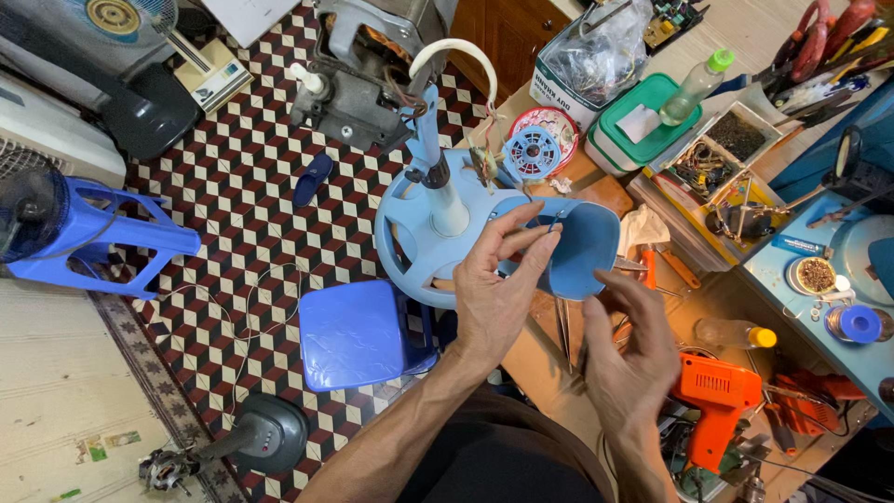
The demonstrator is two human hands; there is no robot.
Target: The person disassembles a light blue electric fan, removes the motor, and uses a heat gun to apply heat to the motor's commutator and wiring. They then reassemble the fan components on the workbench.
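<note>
Smooth pale-blue moulded plastic fan housing (582,247), rounded and cup-shaped, held up over the cluttered wooden desk (545,363), just beside the round light-blue plastic fan base (410,242) with its white upright post (450,207). Left hand (498,289) raised palm-inward, grip pinched shut on a thin bent metal wire (551,224) at the housing's rim. Right hand (629,349) below, fingers curled loosely, thumb touching the housing's lower edge, grip open; glossy orange plastic drill (717,396) lying nearby.
</note>
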